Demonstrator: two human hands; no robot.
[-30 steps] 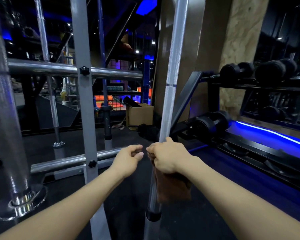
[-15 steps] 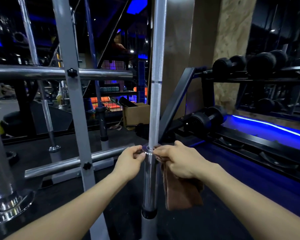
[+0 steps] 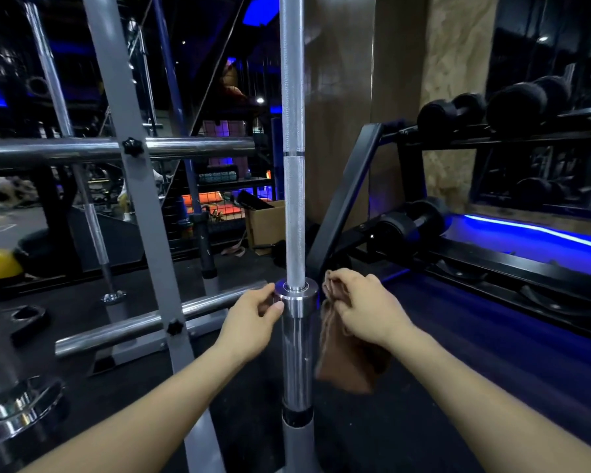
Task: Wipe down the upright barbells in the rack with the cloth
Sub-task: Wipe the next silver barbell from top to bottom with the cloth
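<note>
standing upright in the middle of the view, the barbell [image 3: 293, 186] runs from the top edge down into a grey holder tube [image 3: 297, 445] at the bottom; its knurled shaft meets a polished collar [image 3: 296, 298], and below that the smooth sleeve [image 3: 296, 363] drops to the tube; the left hand [image 3: 253, 322] sits at the collar's left side, fingers curled, thumb and fingertips touching the collar's edge, though whether they truly grip it or only rest there i cannot tell; the right hand [image 3: 362, 308] is just right of the collar, apart from the steel, fingers bunched and pinching the top of a brown cloth [image 3: 348, 360]; the cloth hangs down from that hand beside the sleeve, loose and creased, its lower edge level with the sleeve's lower part; whether it brushes the sleeve is unclear; left of the barbell a slanted grey rack post [image 3: 133, 186] crosses two horizontal chrome rails [image 3: 82, 150], fixed with black knobs [image 3: 132, 146]; another upright bar [image 3: 53, 83] stands further back on the left, and a large chrome bar end [image 3: 11, 404] fills the lower left corner; right of the barbell a black dumbbell rack [image 3: 492, 138] carries dark dumbbells [image 3: 526, 100], with a blue light strip [image 3: 539, 230] under it; a cardboard box [image 3: 265, 221] sits on the floor behind.
</note>
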